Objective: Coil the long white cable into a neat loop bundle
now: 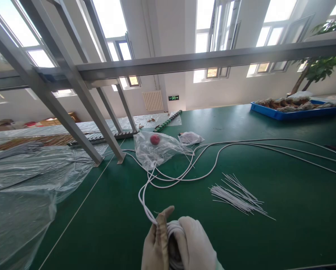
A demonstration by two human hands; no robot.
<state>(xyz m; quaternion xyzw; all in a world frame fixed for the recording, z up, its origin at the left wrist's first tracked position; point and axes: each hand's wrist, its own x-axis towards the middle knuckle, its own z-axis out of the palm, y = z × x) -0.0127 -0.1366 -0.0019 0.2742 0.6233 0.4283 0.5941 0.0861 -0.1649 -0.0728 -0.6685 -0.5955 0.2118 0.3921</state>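
Two gloved hands are meeting at the bottom edge of the view, and between them is sitting a coil of white cable (pixel 175 229). The left hand (pixel 155 243) is pressing against the near left side of the coil with its fingers closed and thumb pointing up, pinching the strands where they are leaving the bundle; the right hand (pixel 194 243) is wrapping over the coil's right side, fingers curled shut around it. Both hands are touching the coil, so neither is nearer than the other. From the left thumb, the loose cable (pixel 145 195) is running away from the person, up and slightly left, then swinging right across the green table (pixel 269 150) in long loops; its free length is lying mostly left to right, well beyond the hands. About four or five strands seem to be trailing toward the right edge, though where they overlap I cannot count them surely. One bundle of thin white ties (pixel 237 195) is lying near the right hand's side, fanned out, too many to count. One clear bag (pixel 156 150) holding one red ball (pixel 155 139) is resting on the cable's far loops. One smaller packet (pixel 189 138) is lying just beyond it, one blue tray (pixel 294 111) is standing far right, and one plastic sheet (pixel 24 187) is covering the left.
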